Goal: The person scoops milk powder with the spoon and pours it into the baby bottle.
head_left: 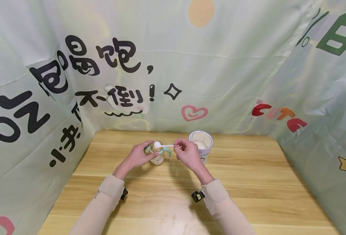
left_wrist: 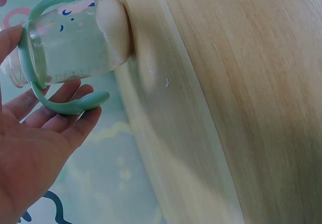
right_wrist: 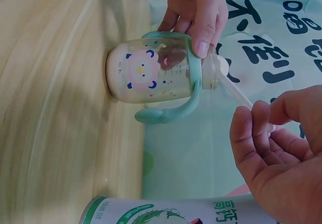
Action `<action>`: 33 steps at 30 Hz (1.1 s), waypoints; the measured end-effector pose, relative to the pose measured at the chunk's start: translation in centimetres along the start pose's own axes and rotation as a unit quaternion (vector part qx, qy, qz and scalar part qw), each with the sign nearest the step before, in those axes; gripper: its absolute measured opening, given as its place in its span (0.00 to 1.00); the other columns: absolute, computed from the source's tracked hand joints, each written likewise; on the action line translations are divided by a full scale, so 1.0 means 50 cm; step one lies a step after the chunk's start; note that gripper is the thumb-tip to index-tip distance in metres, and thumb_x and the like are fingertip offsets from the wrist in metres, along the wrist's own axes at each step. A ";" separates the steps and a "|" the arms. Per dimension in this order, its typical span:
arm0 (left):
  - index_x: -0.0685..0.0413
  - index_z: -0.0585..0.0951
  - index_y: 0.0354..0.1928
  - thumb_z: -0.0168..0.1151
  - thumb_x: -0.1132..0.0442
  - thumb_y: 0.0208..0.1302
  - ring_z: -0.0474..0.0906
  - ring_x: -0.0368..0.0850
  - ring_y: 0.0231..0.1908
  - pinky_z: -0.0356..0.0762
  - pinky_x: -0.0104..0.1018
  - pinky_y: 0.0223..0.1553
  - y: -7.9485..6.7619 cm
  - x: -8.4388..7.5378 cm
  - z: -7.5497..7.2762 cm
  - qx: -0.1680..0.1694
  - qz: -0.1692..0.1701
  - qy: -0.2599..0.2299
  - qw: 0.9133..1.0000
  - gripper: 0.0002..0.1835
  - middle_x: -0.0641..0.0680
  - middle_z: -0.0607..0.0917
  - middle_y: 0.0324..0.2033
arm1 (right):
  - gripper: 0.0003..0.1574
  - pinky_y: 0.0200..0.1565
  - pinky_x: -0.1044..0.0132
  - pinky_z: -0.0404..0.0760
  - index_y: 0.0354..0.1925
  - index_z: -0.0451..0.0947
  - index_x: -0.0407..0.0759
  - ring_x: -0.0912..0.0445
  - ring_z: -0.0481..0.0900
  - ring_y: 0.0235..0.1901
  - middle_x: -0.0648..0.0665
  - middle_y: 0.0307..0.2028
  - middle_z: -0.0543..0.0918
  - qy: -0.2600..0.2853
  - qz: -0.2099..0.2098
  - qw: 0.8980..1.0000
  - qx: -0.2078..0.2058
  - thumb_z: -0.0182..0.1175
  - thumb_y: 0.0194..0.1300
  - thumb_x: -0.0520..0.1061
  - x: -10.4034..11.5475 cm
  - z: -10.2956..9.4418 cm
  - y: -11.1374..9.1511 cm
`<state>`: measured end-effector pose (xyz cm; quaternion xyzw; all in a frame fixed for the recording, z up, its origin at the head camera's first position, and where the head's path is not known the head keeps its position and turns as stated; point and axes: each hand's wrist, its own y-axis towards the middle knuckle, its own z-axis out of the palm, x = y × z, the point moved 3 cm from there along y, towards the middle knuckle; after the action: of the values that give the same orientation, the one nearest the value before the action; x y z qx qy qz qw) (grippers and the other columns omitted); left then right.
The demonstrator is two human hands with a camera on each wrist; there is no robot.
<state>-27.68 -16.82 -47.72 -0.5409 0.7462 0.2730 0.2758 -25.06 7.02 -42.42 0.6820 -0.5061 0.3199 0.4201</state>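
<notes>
A clear baby bottle (head_left: 157, 160) with mint-green handles (right_wrist: 171, 114) stands upright on the table, its mouth uncovered. Pale powder or milky matter (left_wrist: 113, 30) lies in its bottom. My left hand (head_left: 139, 156) holds the bottle near the neck, thumb on the near side and fingers behind the handle ring. A white long-handled scoop (head_left: 167, 146) is pinched in my right hand (head_left: 189, 155). Its bowl, heaped with white powder, is at the bottle's mouth; the right wrist view shows it by the rim. An uncovered milk powder can (head_left: 205, 150) stands beside my right hand, with powder inside.
The wooden table (head_left: 161, 202) carries a few specks of white powder (left_wrist: 167, 80) near the bottle. Printed cloth (head_left: 226, 81) hangs behind the table and along both sides.
</notes>
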 end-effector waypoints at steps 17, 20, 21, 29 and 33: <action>0.57 0.73 0.75 0.70 0.40 0.68 0.76 0.66 0.68 0.72 0.63 0.72 0.005 -0.003 0.003 0.009 -0.004 0.007 1.000 0.41 0.65 0.81 0.67 | 0.07 0.19 0.71 0.69 0.43 0.87 0.40 0.46 0.82 0.19 0.42 0.23 0.85 0.021 -0.008 0.999 -0.027 0.63 0.74 0.42 0.012 -0.018 0.000; 0.55 0.74 0.74 0.70 0.40 0.68 0.77 0.65 0.67 0.73 0.62 0.71 0.006 -0.003 0.002 0.010 -0.004 0.010 1.000 0.40 0.64 0.82 0.66 | 0.07 0.19 0.71 0.70 0.43 0.87 0.40 0.48 0.82 0.18 0.45 0.24 0.84 0.031 -0.010 0.999 -0.032 0.63 0.75 0.42 0.014 -0.021 0.001; 0.55 0.74 0.74 0.70 0.40 0.68 0.78 0.64 0.67 0.74 0.62 0.71 0.007 -0.004 0.001 0.010 -0.003 0.011 1.000 0.40 0.64 0.82 0.66 | 0.07 0.19 0.70 0.70 0.43 0.87 0.40 0.50 0.81 0.18 0.45 0.24 0.84 0.032 -0.011 0.999 -0.035 0.63 0.75 0.42 0.015 -0.022 0.001; 0.56 0.74 0.74 0.70 0.41 0.68 0.79 0.63 0.66 0.75 0.61 0.69 0.008 -0.017 -0.006 0.012 0.014 0.007 1.000 0.40 0.63 0.83 0.65 | 0.09 0.20 0.71 0.72 0.43 0.87 0.38 0.53 0.81 0.17 0.43 0.26 0.87 0.037 -0.026 0.998 -0.053 0.62 0.75 0.41 0.022 -0.035 0.003; 0.56 0.73 0.75 0.69 0.41 0.68 0.79 0.63 0.66 0.76 0.61 0.69 0.015 -0.023 -0.010 0.015 0.025 0.022 0.999 0.40 0.64 0.81 0.67 | 0.09 0.21 0.71 0.75 0.43 0.87 0.37 0.51 0.81 0.17 0.41 0.27 0.88 0.043 -0.027 0.997 -0.057 0.61 0.76 0.41 0.024 -0.043 0.004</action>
<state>-28.15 -16.23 -46.48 -0.5237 0.7696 0.2568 0.2600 -24.93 8.40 -40.40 0.6559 -0.4861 0.3079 0.4887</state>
